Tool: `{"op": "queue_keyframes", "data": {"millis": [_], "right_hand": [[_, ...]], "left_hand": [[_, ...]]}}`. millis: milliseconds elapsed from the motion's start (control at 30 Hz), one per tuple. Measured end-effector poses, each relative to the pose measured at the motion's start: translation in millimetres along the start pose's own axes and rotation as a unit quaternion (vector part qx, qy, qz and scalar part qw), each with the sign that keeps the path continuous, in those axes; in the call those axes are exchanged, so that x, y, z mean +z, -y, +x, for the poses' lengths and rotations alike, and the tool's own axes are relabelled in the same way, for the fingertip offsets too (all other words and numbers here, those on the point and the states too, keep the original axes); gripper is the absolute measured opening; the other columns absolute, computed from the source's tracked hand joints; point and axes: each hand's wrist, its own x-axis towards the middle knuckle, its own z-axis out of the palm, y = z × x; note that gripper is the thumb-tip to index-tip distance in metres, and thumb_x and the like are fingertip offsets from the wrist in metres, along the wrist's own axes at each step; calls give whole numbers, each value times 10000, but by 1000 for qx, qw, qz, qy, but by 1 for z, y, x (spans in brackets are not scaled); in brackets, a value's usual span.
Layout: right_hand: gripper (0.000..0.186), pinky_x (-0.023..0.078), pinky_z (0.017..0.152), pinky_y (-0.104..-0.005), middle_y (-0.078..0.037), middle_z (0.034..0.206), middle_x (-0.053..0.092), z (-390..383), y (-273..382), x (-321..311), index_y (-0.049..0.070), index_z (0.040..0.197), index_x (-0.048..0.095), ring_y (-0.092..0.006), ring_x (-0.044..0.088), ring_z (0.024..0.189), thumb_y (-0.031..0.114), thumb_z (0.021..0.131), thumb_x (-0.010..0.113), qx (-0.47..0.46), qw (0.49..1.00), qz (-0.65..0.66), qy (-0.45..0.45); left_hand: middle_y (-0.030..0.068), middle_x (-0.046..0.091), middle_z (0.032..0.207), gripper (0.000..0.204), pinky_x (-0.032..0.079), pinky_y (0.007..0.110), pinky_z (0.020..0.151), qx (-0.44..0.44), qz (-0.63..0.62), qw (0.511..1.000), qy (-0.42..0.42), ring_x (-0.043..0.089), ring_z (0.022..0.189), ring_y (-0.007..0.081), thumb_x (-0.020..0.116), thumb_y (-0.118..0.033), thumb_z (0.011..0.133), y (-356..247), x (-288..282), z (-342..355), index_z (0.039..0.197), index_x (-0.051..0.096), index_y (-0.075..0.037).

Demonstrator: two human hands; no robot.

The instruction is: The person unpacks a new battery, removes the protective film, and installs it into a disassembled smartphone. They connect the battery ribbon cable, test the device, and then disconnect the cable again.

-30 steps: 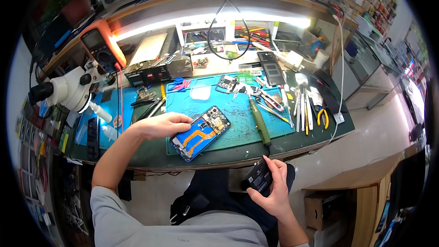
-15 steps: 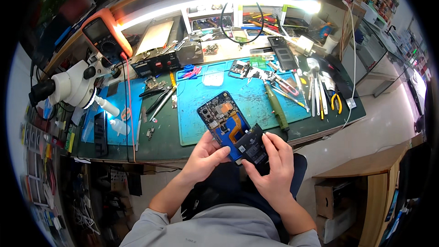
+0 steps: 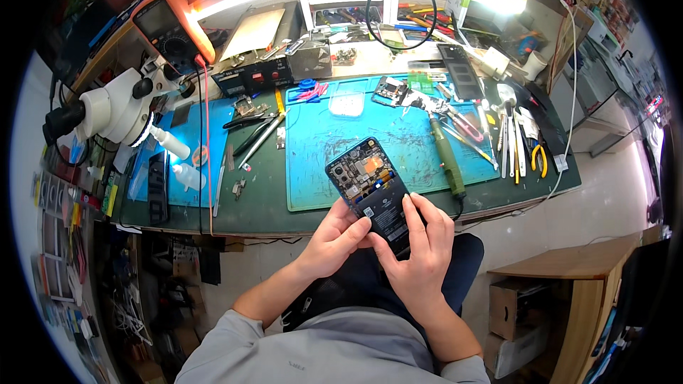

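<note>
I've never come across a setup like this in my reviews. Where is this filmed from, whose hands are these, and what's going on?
No machine here: these are a person's bare hands. The view comes from a fisheye camera worn on their head, looking down, so straight edges bend. The left hand holds an opened phone; the right hand grips a flat black battery over its lower part. On the bench lie a blue mat, a green pen-shaped tool and yellow-handled pliers. A white microscope stands at left.

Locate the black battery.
In the head view, right of centre, the battery lies over the opened phone, between the left hand and right hand.
</note>
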Motion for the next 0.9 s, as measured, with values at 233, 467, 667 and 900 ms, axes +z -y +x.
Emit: {"op": "queue_keyframes", "data": {"millis": [233,467,667,900], "right_hand": [[676,501,976,-463,-174,1338,616,-2,-2,3,-52,1317,647,-357,583,1148,229,753,894,-7,1000,-5,-1],[680,509,969,-454,-175,1336,621,-6,-5,6,-47,1312,653,-351,583,1152,311,786,891,-9,1000,-8,-21],[638,519,952,-439,-171,1332,626,-6,-6,7,-43,1293,667,-340,585,1147,266,782,893,-19,999,-16,-46],[625,521,946,-431,-165,1319,637,-5,-6,5,-40,1278,679,-333,591,1127,262,775,896,-16,999,-12,-51]], "left_hand": [[154,454,1543,575,589,417,1019,-1,10,1000,-6,570,1351,255,448,-129,1118,5,-1,-1,1631,190,-99],[115,477,1515,546,568,366,1029,1,-2,1000,-4,571,1324,209,446,-147,1125,4,4,2,1623,224,-102],[114,477,1516,540,558,387,1050,-1,-10,1000,12,564,1334,211,450,-156,1126,6,2,2,1620,239,-98],[147,482,1530,530,575,433,1029,6,-2,1000,6,583,1338,249,429,-139,1127,8,6,1,1618,232,-100]]}}
